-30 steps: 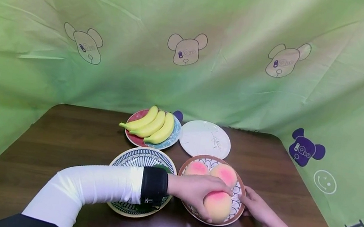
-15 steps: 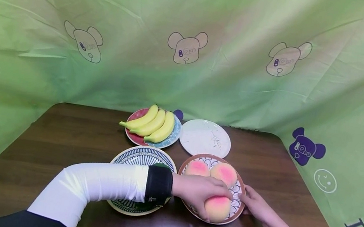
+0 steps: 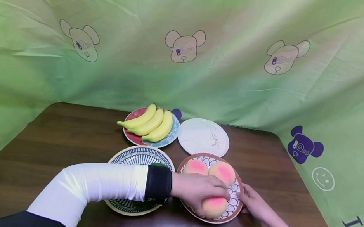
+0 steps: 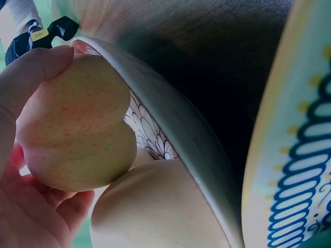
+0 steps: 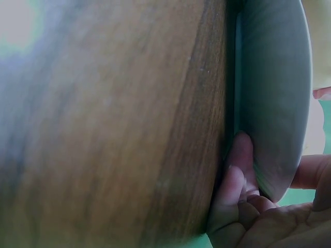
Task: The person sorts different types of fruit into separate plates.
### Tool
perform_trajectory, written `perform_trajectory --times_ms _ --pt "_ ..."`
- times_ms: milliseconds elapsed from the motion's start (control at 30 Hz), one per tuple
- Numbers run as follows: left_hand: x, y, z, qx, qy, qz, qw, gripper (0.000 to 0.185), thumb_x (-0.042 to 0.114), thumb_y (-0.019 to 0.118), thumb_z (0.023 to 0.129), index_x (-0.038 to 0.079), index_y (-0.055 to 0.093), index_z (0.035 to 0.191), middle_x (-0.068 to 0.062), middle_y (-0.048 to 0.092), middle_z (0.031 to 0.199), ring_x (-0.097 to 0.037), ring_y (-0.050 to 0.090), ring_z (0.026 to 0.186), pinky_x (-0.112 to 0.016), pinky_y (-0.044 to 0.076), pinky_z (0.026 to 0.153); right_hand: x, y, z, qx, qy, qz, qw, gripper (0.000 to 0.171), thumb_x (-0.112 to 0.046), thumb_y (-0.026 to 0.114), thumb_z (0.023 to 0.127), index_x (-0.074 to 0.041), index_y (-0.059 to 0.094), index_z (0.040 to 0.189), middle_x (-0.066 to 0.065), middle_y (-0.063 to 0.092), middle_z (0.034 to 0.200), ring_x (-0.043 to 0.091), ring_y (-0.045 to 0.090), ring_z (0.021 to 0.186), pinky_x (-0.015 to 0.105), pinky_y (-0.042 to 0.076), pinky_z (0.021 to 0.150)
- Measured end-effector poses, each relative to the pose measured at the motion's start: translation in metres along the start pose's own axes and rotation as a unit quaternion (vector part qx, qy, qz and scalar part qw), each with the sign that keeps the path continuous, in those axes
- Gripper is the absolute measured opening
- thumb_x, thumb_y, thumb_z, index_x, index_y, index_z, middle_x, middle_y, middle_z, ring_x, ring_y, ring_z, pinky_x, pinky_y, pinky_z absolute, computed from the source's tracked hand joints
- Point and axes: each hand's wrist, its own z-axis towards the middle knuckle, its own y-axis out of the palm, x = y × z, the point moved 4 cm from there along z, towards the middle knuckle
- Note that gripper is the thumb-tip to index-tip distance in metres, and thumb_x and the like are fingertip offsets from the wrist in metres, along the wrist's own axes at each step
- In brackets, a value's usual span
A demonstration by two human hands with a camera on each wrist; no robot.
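Observation:
In the head view my left hand (image 3: pixel 196 190) reaches across to a brown-rimmed plate (image 3: pixel 234 208) and grips a pink-and-cream peach (image 3: pixel 214 208) at its near side. Two more peaches, one at the back left (image 3: pixel 196 166) and one at the back right (image 3: pixel 222 173), lie in the same plate. The left wrist view shows thumb and fingers curled around the held peach (image 4: pixel 77 124), which overlaps another peach (image 4: pixel 160 206). My right hand (image 3: pixel 255 206) holds the plate's right edge. Seen in the right wrist view, its fingers (image 5: pixel 242 155) are under the plate's pale outer wall (image 5: pixel 276 88), thumb at the rim.
A blue-patterned plate (image 3: pixel 129 156) with something dark green in it lies partly under my left forearm. Behind stand a red-and-blue plate (image 3: pixel 172 133) with three bananas (image 3: pixel 147 122) and a white plate (image 3: pixel 200 136). A green printed cloth (image 3: pixel 121 73) hangs behind the wooden table (image 3: pixel 68 139).
My left hand and the gripped peach have come down slightly in the plate. My right hand keeps its hold on the rim. The head view has shifted a little.

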Motion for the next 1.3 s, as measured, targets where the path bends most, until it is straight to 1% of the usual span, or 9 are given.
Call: perform_trajectory --times_ms 167,367,600,733,867,933,1133,1300 --pt "-0.001 0.002 -0.001 -0.005 -0.011 0.011 0.9999 0.072 0.032 0.084 0.081 0.022 0.053 0.145 0.0 0.052 0.151 -0.013 0.049 0.141 -0.018 0.036 0.117 -0.001 0.0 0.002 -0.004 -0.004 0.001 1.0 0.056 -0.016 0.042 0.108 0.019 0.023 0.149 0.022 0.065 0.11 0.014 0.065 0.083 0.026 0.054 0.067" --pt "-0.002 0.001 0.0 -0.008 -0.016 0.015 0.9997 0.074 0.032 0.084 0.081 0.021 0.051 0.148 0.0 0.052 0.151 -0.012 0.049 0.141 -0.017 0.038 0.116 -0.004 -0.001 0.003 -0.014 -0.002 0.002 1.0 0.057 -0.016 0.042 0.108 0.019 0.022 0.149 0.02 0.066 0.108 0.013 0.065 0.081 0.027 0.055 0.066" --pt "-0.003 0.004 0.001 -0.009 -0.025 0.014 0.9995 0.079 0.031 0.085 0.081 0.016 0.047 0.149 0.0 0.051 0.151 -0.012 0.048 0.142 -0.017 0.036 0.117 -0.002 -0.005 0.004 -0.062 -0.01 0.025 0.998 0.06 -0.017 0.042 0.107 0.018 0.018 0.149 0.01 0.068 0.102 0.012 0.065 0.081 0.027 0.056 0.067" --pt "-0.002 0.006 0.0 -0.002 -0.025 0.031 0.9992 0.08 0.033 0.085 0.08 0.016 0.048 0.148 0.001 0.052 0.15 -0.012 0.049 0.142 -0.017 0.035 0.118 -0.001 -0.007 0.005 -0.076 -0.014 0.042 0.996 0.062 -0.017 0.044 0.106 0.019 0.017 0.149 0.007 0.069 0.099 0.011 0.066 0.081 0.028 0.057 0.067" --pt "-0.001 0.005 -0.001 -0.003 -0.029 0.032 0.9991 0.083 0.034 0.086 0.079 0.018 0.047 0.15 0.0 0.051 0.151 -0.012 0.048 0.142 -0.017 0.035 0.118 -0.003 -0.008 0.007 -0.076 -0.015 0.055 0.995 0.062 -0.017 0.043 0.105 0.018 0.017 0.148 0.009 0.069 0.102 0.011 0.068 0.083 0.029 0.059 0.069" --pt "-0.002 0.005 -0.002 -0.005 -0.028 0.023 0.9993 0.083 0.034 0.085 0.079 0.018 0.047 0.151 0.0 0.05 0.152 -0.012 0.048 0.142 -0.017 0.034 0.118 -0.003 -0.009 0.009 -0.072 -0.015 0.052 0.996 0.062 -0.017 0.043 0.106 0.019 0.017 0.148 0.011 0.07 0.105 0.011 0.068 0.084 0.03 0.06 0.07" --pt "-0.003 0.006 -0.002 -0.001 -0.018 0.006 0.9998 0.079 0.039 0.082 0.083 0.019 0.047 0.152 0.0 0.05 0.153 -0.011 0.047 0.142 -0.017 0.033 0.118 -0.005 -0.013 0.016 -0.049 -0.004 0.033 0.998 0.062 -0.017 0.044 0.105 0.02 0.019 0.149 0.015 0.069 0.108 0.011 0.067 0.083 0.029 0.058 0.069" --pt "-0.007 -0.002 -0.005 0.007 -0.009 -0.019 0.9998 0.074 0.036 0.079 0.086 0.018 0.048 0.15 -0.001 0.05 0.154 -0.011 0.046 0.143 -0.016 0.034 0.117 -0.008 -0.02 0.025 -0.029 0.004 0.009 1.0 0.058 -0.018 0.042 0.107 0.02 0.025 0.147 0.02 0.069 0.11 0.01 0.067 0.085 0.028 0.059 0.071"
